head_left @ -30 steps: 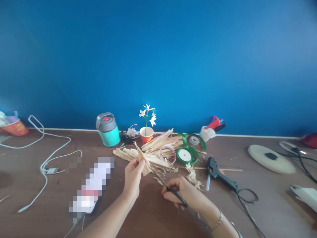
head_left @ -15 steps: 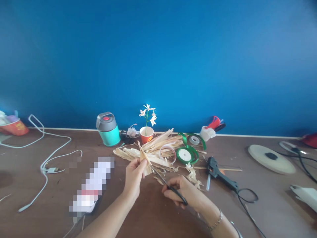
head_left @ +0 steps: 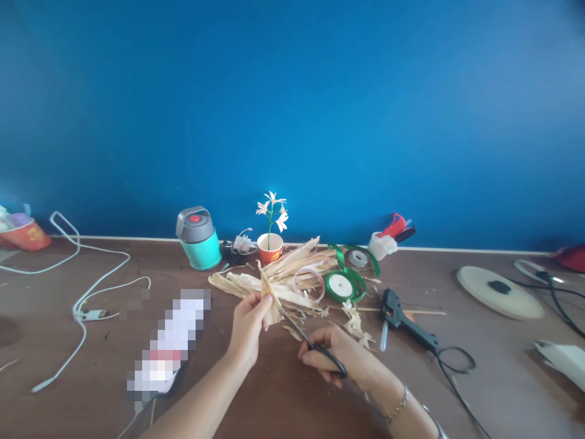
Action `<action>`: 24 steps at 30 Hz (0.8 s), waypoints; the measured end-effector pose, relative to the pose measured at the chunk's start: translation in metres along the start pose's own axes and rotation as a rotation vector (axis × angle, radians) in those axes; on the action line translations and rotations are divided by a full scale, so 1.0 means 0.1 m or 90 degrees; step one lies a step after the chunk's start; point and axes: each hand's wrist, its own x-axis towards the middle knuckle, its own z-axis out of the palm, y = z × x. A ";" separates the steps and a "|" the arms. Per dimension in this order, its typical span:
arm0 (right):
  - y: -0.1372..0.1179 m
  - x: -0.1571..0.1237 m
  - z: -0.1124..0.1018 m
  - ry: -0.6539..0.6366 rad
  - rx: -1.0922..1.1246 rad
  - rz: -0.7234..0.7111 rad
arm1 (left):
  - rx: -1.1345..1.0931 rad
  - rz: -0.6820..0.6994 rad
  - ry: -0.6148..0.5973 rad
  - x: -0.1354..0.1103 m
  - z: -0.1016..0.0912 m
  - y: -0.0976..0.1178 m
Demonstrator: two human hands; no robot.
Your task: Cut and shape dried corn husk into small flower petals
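Between the thumb and fingers of my left hand (head_left: 249,323) is a pale strip of dried corn husk (head_left: 269,292), its pointed end up. My right hand (head_left: 336,356) grips black-handled scissors (head_left: 326,355), whose blades reach up and left to the edge of the strip. Whether the blades are parted is too small to tell. Behind the hands lies a pile of dried husk (head_left: 297,265). Small cut husk flowers (head_left: 355,323) rest just beyond my right hand. A paper cup (head_left: 269,250) at the back holds a green stem with white flowers (head_left: 273,210).
A green ribbon spool (head_left: 340,285) and a black glue gun (head_left: 406,320) lie to the right, with a round lid (head_left: 498,292) farther out. On the left are a turquoise food jar (head_left: 200,244), a pixelated phone-like object (head_left: 169,347) and white cables (head_left: 85,292). A blue wall stands behind.
The husk strip has tilted slightly and shifted a little to the right in my left hand. My right hand and the scissors have hardly moved.
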 end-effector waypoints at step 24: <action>-0.03 -0.04 -0.02 0.011 -0.026 -0.002 | -0.084 -0.085 -0.055 0.01 0.03 0.05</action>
